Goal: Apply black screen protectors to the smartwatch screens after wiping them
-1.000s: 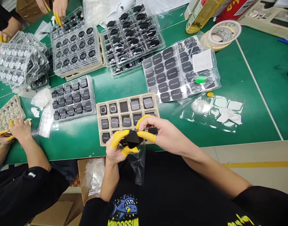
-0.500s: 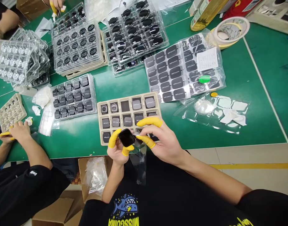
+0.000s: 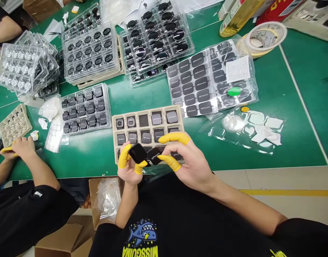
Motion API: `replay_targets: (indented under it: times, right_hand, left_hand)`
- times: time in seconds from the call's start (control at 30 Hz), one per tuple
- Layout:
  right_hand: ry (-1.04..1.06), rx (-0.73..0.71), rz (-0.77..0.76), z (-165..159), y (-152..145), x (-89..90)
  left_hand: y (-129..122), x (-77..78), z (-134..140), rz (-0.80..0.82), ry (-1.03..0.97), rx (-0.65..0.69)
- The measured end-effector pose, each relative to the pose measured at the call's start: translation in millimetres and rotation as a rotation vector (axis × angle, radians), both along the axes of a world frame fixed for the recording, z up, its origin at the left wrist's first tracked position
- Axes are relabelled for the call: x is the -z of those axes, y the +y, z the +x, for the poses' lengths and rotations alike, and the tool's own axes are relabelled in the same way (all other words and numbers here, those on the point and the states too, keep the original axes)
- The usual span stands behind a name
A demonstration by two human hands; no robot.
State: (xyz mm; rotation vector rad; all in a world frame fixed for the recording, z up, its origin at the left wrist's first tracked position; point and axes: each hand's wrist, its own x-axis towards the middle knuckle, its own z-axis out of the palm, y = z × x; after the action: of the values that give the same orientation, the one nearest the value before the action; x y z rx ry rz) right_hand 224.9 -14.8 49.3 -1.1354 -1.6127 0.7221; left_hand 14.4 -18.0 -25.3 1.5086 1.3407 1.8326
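My left hand (image 3: 128, 170), with yellow finger cots, grips a square black smartwatch body (image 3: 137, 154) by its edges, its glossy face up. A square black label (image 3: 154, 155) with pale lettering lies close against the watch's right side; whether they touch I cannot tell. My right hand (image 3: 190, 160), also in yellow finger cots, pinches the label's right edge between thumb and a finger. Below both hands lies a beige tray (image 3: 149, 110) of watch bodies. Most show lettered dark faces, two at the back left show round sensor backs, and one back-row slot is vacant.
Sheets of black labels (image 3: 190, 85) lie behind at right, beside clear plastic film (image 3: 241, 139) and tape rolls (image 3: 265, 35). A clear tray of dark squares (image 3: 83, 109) and stacked lens trays (image 3: 91, 53) stand left. A co-worker's hands (image 3: 23, 148) work at far left.
My left hand has moved slightly left with the watch. The label now shows its lettered face between my hands, where a clear film strip hung before. A far person's hand has left the back left.
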Motion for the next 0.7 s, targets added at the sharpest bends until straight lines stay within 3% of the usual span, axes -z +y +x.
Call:
replay_targets:
  times: [0.3,0.53,0.7]
  right_hand:
    - [-0.129,0.025,-0.004,0.3,-1.9,4.9]
    - [-0.074,0.042,-0.185,-1.1,-11.1,8.9]
    - [0.031,-0.014,-0.323,-9.4,-19.4,10.1]
  left_hand:
    - [-1.4,-22.4,10.0,-0.118,-0.179,0.150]
    - [-0.9,-16.5,10.9,-0.251,-0.268,-0.016]
    - [-2.2,-16.8,11.7,-0.311,-0.351,-0.002]
